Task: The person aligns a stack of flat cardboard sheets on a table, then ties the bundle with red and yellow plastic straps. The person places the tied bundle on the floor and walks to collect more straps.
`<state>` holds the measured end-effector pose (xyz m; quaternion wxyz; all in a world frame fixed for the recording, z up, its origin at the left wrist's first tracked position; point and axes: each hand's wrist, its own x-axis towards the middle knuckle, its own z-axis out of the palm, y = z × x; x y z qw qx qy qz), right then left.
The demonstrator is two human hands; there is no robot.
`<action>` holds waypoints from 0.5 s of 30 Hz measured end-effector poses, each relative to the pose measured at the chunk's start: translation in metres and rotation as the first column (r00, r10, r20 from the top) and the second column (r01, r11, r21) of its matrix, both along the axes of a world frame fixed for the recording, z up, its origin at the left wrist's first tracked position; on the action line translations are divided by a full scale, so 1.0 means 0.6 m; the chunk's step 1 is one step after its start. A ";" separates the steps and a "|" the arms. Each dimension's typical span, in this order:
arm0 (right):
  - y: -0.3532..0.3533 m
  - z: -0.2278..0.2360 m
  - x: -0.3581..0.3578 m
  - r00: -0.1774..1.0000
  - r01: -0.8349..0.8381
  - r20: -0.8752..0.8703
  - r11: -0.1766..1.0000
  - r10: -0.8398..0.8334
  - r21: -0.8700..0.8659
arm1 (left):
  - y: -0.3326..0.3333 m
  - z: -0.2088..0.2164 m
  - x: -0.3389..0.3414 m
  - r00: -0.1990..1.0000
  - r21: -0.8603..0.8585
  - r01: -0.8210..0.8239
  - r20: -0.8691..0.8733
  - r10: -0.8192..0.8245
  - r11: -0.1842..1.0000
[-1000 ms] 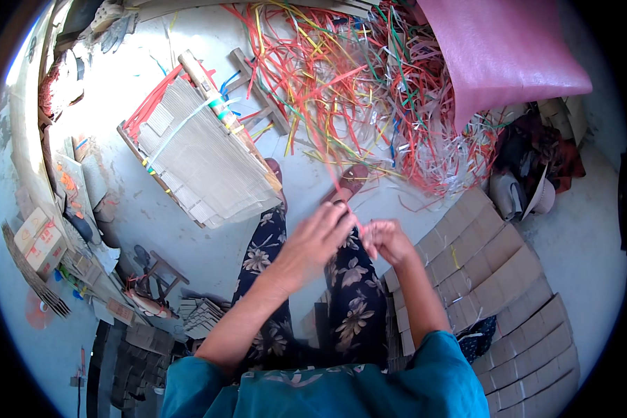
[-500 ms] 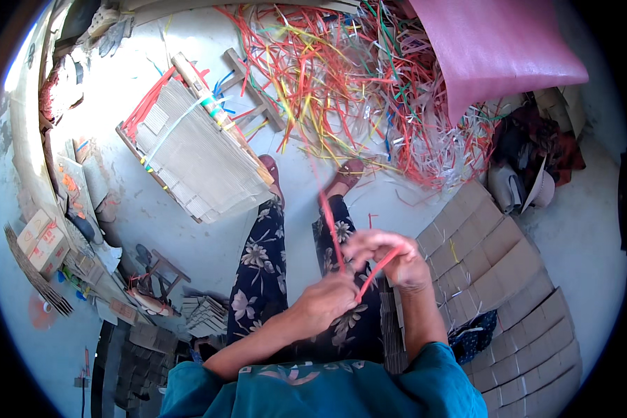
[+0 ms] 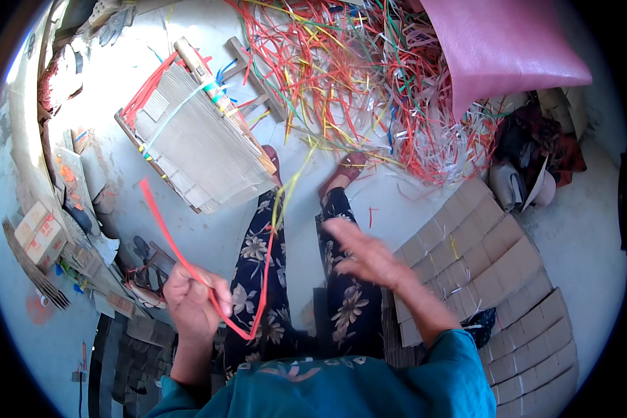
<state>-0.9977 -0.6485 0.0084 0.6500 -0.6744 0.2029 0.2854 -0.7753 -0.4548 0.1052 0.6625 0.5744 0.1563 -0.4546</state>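
A red plastic strap is pinched in my left hand, which is raised over the left side of my lap. One end of the strap sticks up past the fingers. The rest sags to a bend above my thigh and rises again, where a yellow strand continues from it toward the floor. How the red and yellow pieces join is too small to make out. My right hand hovers over my other knee, fingers apart and slightly blurred, holding nothing.
A large tangle of coloured straps covers the far floor, beside a pink sheet. Tied flat cardboard pieces rest on a wooden frame ahead to the left. Rows of bundled cardboard stand at my right.
My hands were together on the red strap and have parted. The left moved left with the strap; the right let go and opened. The yellow strand has been drawn up toward my lap.
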 end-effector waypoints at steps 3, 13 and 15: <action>0.064 0.044 0.081 0.955 -0.008 0.278 0.928 -0.104 0.374 | -0.017 0.001 -0.023 1.000 -0.047 0.011 0.000 -0.011 0.999; 0.115 -0.104 -0.051 0.925 -0.362 -0.012 0.869 0.381 -0.336 | 0.108 0.029 0.090 0.919 -0.113 -0.384 0.049 0.391 0.916; 0.062 -0.154 -0.081 0.955 -0.289 -0.062 0.865 0.290 -0.410 | 0.156 0.019 0.130 0.923 -0.016 -0.339 0.187 0.336 0.941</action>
